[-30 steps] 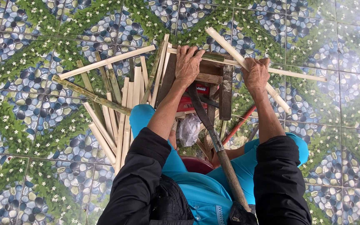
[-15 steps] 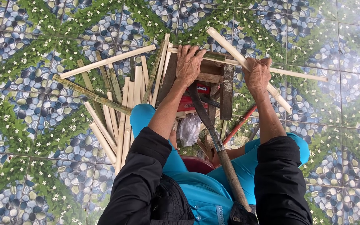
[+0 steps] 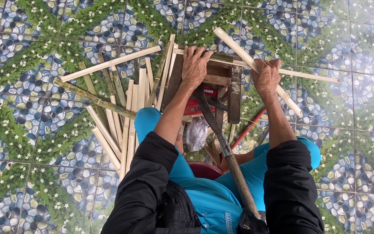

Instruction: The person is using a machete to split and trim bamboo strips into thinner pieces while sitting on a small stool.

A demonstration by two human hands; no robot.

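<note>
Pressing down on the small wooden stool (image 3: 221,82), the left hand (image 3: 194,66) lies palm-flat with fingers spread over a thin split bamboo strip (image 3: 234,62) that runs across the stool's top edge; it pins the strip rather than closing around it. The right hand (image 3: 266,76), just right of the stool, is clenched around a thicker pale bamboo stick (image 3: 256,69) that slants from above the stool down past its right side, crossing over the thin strip. Such a stick looks light and stiff along its length, with a smooth outer skin that could slip in a loose grip, and split edges that are likely sharp and splintery, so I judge the safest hold is a full wrap around the rounded middle, as the right hand has it, away from the raw ends. The thin strip probably flexes and springs, so flat pressure against the stool's frame suits it better than a pinch. A long-handled blade (image 3: 221,138) leans from the stool toward the person's lap, with neither hand on it. Left of the stool a loose heap of split bamboo slats (image 3: 122,112) fans out on the patterned tile floor (image 3: 31,78). Below the stool, between the person's knees in blue trousers (image 3: 152,121), sits a crumpled clear plastic bag (image 3: 197,133).
</note>
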